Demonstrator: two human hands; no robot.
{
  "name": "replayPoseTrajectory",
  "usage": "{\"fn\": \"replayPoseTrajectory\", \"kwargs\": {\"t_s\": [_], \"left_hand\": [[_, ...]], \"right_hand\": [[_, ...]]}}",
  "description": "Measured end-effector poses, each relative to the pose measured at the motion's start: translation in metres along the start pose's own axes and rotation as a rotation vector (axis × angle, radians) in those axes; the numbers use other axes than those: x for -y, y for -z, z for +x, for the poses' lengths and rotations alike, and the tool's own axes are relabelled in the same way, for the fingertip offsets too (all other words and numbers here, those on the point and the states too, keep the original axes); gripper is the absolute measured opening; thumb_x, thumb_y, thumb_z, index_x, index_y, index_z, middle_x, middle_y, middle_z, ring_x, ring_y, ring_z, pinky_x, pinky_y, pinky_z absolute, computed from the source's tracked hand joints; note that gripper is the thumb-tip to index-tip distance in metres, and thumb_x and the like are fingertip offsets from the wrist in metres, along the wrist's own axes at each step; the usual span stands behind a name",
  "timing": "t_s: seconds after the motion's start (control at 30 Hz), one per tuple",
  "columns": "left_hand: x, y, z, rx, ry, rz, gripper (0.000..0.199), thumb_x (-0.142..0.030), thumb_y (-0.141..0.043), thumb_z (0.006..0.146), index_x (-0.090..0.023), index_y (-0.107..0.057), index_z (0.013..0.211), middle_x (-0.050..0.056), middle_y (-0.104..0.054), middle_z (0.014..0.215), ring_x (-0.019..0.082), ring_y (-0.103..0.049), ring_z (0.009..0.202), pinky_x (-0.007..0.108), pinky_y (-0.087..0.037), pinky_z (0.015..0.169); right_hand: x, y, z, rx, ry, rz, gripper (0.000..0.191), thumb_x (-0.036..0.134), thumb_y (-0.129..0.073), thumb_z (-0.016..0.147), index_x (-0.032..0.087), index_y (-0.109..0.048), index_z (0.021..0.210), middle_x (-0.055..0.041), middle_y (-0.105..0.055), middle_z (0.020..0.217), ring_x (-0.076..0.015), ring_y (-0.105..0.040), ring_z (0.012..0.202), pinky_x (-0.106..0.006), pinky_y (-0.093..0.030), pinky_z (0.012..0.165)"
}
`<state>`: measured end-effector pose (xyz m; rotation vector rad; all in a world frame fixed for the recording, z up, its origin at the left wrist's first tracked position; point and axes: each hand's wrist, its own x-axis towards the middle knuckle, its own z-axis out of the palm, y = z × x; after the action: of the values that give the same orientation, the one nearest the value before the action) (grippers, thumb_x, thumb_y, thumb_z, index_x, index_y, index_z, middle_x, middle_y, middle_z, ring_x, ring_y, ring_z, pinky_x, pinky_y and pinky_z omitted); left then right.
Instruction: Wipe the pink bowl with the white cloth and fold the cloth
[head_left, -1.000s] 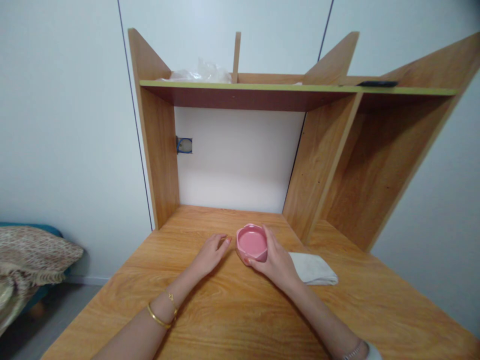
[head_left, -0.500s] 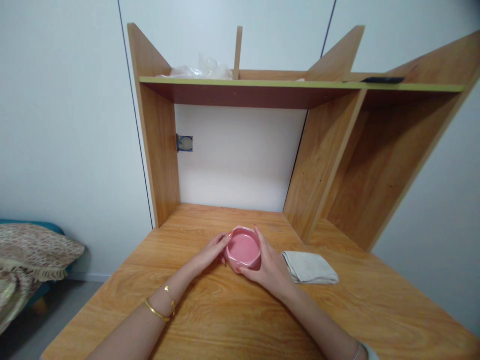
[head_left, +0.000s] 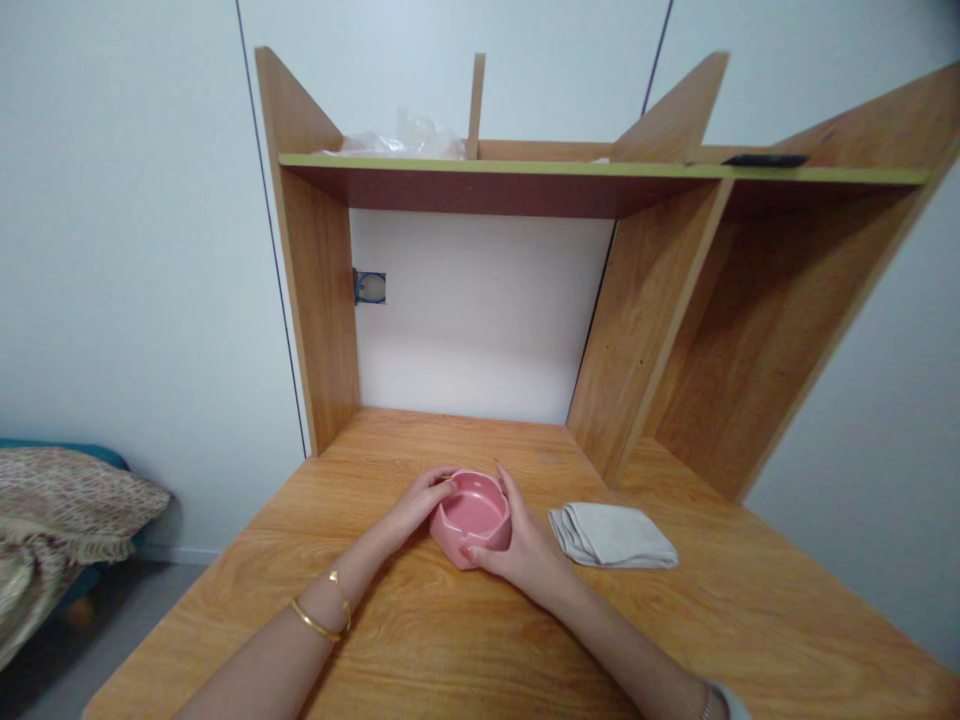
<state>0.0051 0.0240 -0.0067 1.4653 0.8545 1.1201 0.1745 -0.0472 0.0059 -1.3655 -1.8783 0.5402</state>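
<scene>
A pink faceted bowl-like dish [head_left: 472, 510] is held between both hands above the middle of the wooden desk [head_left: 450, 650], its open side facing up and toward me. My left hand [head_left: 421, 507] grips its left side, thumb on the rim. Round the right side wraps my right hand [head_left: 525, 545], with the thumb at the near edge and the fingers behind. Whether the dish's base touches the desk cannot be made out. A folded pale grey cloth [head_left: 615, 535] lies just right of my right hand.
A wooden shelf unit [head_left: 322, 300] stands at the back of the desk. On its upper shelf are a clear plastic bag [head_left: 420, 138] and a flat black object [head_left: 765, 160]. A patterned fabric [head_left: 75, 500] is at the far left.
The dish has shifted slightly left and nearer to me, showing more of its near side. My right hand moved left with it; more of the cloth's left edge shows.
</scene>
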Motion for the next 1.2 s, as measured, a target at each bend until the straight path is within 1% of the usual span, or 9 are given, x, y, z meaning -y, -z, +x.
{"fn": "replayPoseTrajectory", "kwargs": {"t_s": [0.17, 0.37, 0.53, 0.7, 0.8, 0.87, 0.97, 1.07, 1.2], "left_hand": [[-0.001, -0.005, -0.002, 0.051, 0.071, -0.235, 0.031, -0.025, -0.064, 0.061, -0.013, -0.066, 0.089, 0.008, -0.067, 0.091, 0.02, -0.059, 0.085, 0.03, -0.041, 0.081], [-0.001, -0.008, -0.004, 0.036, 0.103, -0.32, 0.03, -0.031, -0.065, 0.065, -0.013, -0.066, 0.089, 0.008, -0.067, 0.091, 0.018, -0.059, 0.083, 0.03, -0.041, 0.081], [0.002, -0.012, -0.005, 0.015, 0.1, -0.31, 0.031, -0.033, -0.066, 0.065, -0.014, -0.066, 0.089, 0.008, -0.066, 0.091, 0.018, -0.059, 0.082, 0.03, -0.041, 0.081], [0.007, -0.011, -0.004, -0.016, 0.075, -0.255, 0.035, -0.037, -0.064, 0.065, -0.012, -0.066, 0.09, 0.009, -0.066, 0.092, 0.019, -0.059, 0.083, 0.031, -0.041, 0.081], [0.009, -0.01, -0.003, -0.023, 0.061, -0.221, 0.035, -0.037, -0.063, 0.065, -0.012, -0.066, 0.09, 0.01, -0.066, 0.093, 0.02, -0.059, 0.084, 0.031, -0.042, 0.081], [0.01, -0.01, -0.002, -0.053, 0.045, -0.2, 0.033, -0.035, -0.062, 0.066, -0.012, -0.066, 0.089, 0.01, -0.066, 0.093, 0.02, -0.059, 0.084, 0.03, -0.042, 0.08], [0.011, -0.01, -0.001, -0.096, 0.028, -0.151, 0.03, -0.035, -0.061, 0.066, -0.012, -0.067, 0.085, 0.009, -0.067, 0.091, 0.02, -0.059, 0.083, 0.029, -0.043, 0.077], [0.011, -0.011, 0.0, -0.096, 0.02, -0.111, 0.029, -0.035, -0.06, 0.066, -0.012, -0.067, 0.082, 0.008, -0.067, 0.088, 0.02, -0.059, 0.08, 0.028, -0.043, 0.074], [0.009, -0.01, 0.0, -0.11, 0.008, -0.087, 0.028, -0.034, -0.058, 0.066, -0.012, -0.067, 0.08, 0.007, -0.068, 0.083, 0.019, -0.059, 0.076, 0.028, -0.043, 0.072]], "right_hand": [[0.002, -0.001, -0.001, 0.014, -0.026, 0.019, 0.103, 0.037, -0.068, 0.057, 0.022, -0.006, 0.137, -0.0111, -0.04, 0.131, -0.0244, -0.042, 0.116, -0.04, -0.035, 0.095], [0.001, -0.003, 0.0, 0.008, -0.03, 0.039, 0.104, 0.036, -0.069, 0.057, 0.022, -0.005, 0.138, -0.0105, -0.042, 0.13, -0.0237, -0.043, 0.115, -0.039, -0.035, 0.094], [-0.001, -0.005, 0.001, 0.006, -0.031, 0.044, 0.103, 0.036, -0.068, 0.056, 0.022, -0.006, 0.138, -0.0103, -0.042, 0.13, -0.0237, -0.044, 0.114, -0.039, -0.037, 0.093], [0.0, -0.005, 0.001, 0.005, -0.05, 0.038, 0.102, 0.035, -0.068, 0.057, 0.022, -0.007, 0.138, -0.0102, -0.042, 0.13, -0.0236, -0.044, 0.115, -0.038, -0.036, 0.093], [0.001, -0.005, 0.001, 0.015, -0.059, 0.036, 0.101, 0.036, -0.068, 0.057, 0.021, -0.009, 0.137, -0.011, -0.04, 0.131, -0.024, -0.042, 0.117, -0.039, -0.035, 0.095], [0.0, -0.005, 0.001, 0.03, -0.063, 0.044, 0.102, 0.036, -0.069, 0.057, 0.02, -0.009, 0.137, -0.0115, -0.04, 0.132, -0.024, -0.041, 0.118, -0.039, -0.034, 0.096], [-0.004, -0.006, 0.002, 0.041, -0.036, 0.076, 0.103, 0.036, -0.069, 0.057, 0.02, -0.007, 0.137, -0.0121, -0.038, 0.132, -0.0234, -0.039, 0.119, -0.04, -0.031, 0.098], [-0.01, -0.011, 0.003, 0.042, 0.0, 0.123, 0.102, 0.036, -0.068, 0.058, 0.019, -0.006, 0.137, -0.0123, -0.034, 0.135, -0.0228, -0.036, 0.121, -0.04, -0.028, 0.1], [-0.018, -0.018, 0.005, 0.038, -0.008, 0.183, 0.103, 0.039, -0.068, 0.059, 0.017, -0.004, 0.137, -0.0136, -0.031, 0.136, -0.0221, -0.034, 0.122, -0.038, -0.028, 0.101]]}}
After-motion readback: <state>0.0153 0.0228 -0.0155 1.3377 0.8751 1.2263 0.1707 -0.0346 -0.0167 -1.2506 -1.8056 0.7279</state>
